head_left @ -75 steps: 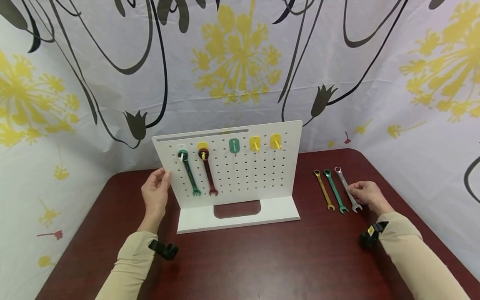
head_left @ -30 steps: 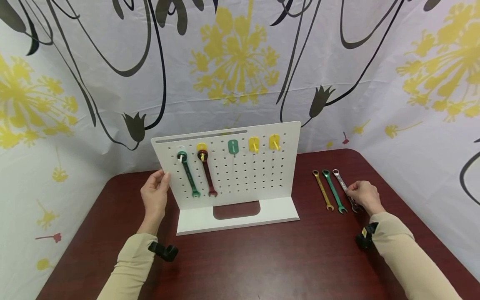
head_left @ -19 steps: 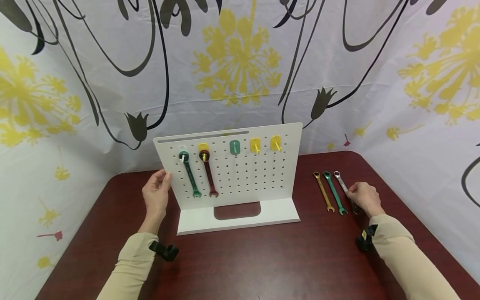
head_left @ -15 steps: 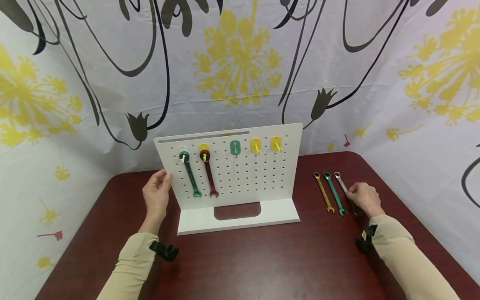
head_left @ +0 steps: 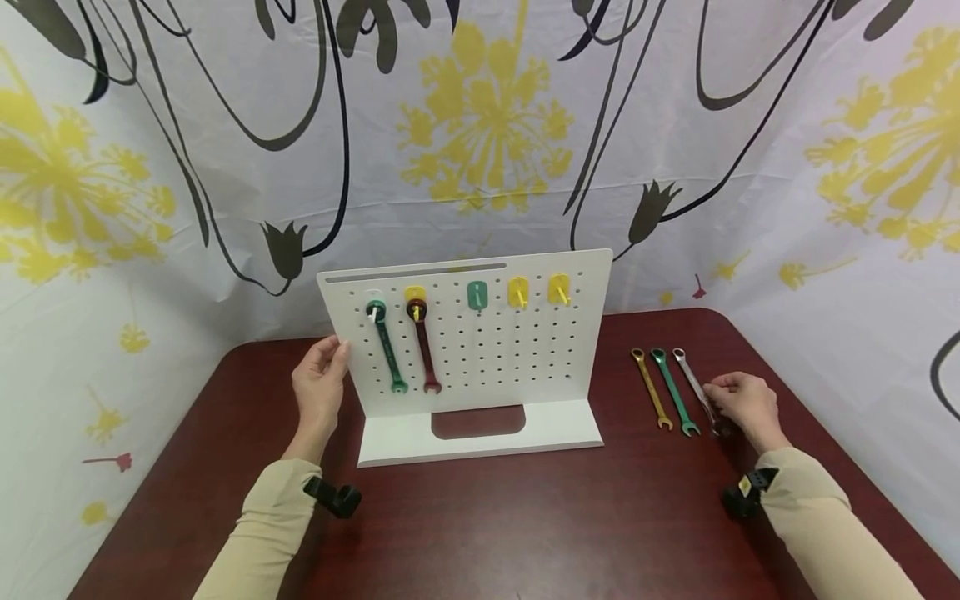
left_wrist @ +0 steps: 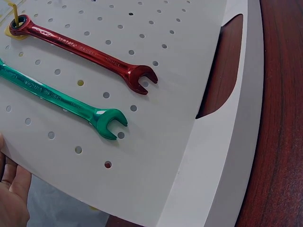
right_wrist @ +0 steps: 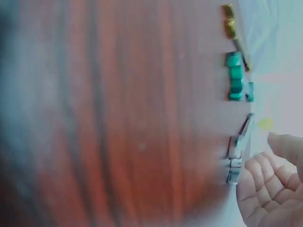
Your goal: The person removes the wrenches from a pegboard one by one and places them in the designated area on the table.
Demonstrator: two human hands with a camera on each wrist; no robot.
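A white pegboard [head_left: 510, 350] stands upright on the table, its left edge pinched between the thumb and fingers of my left hand [head_left: 318, 387]. From its hooks hang a green wrench [left_wrist: 61, 100] and a red wrench [left_wrist: 80, 49], open ends down. My right hand [head_left: 750, 404] is beside a silver wrench [head_left: 693, 383], fingertips right by its shaft in the head view. In the right wrist view the thumb and loosely bent fingers stand apart, with nothing between them. A second green wrench [head_left: 675, 392] and a gold wrench [head_left: 651, 387] lie to the left of the silver one.
A green hook [head_left: 477, 295] and two yellow hooks [head_left: 518, 292] on the pegboard hold nothing. The dark red table [head_left: 525, 525] runs back to a patterned cloth [head_left: 480, 175] close behind the board.
My right hand gripped the silver wrench and drew it slightly toward me, level with the other two; its fingers have since loosened and shifted right. The left hand stays on the board.
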